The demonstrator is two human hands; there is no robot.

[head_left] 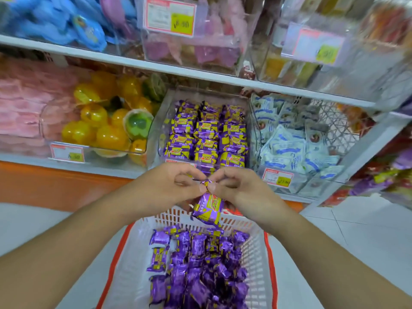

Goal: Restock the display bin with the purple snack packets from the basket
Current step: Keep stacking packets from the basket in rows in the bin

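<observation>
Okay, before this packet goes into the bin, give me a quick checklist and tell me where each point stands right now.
1. Packet held: ok, left hand and right hand pinch the top seam of the purple packet.
2. Packet clear of the basket: ok, it hangs above the rim.
3. Room in the display bin: cannot tell, rows look nearly full.
4. Path to the bin: ok, nothing between.
5. Packet undamaged: cannot tell.

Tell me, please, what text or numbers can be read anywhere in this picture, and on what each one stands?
Nothing reads for certain.
Upper shelf tag: yellow price patch, perhaps "8.90", blurred.
Upper right tag: blurred.
Tag by the yellow jelly cups: blurred.
Tag by the white packets: blurred.
Purple packet held by left hand and right hand: print unreadable.
</observation>
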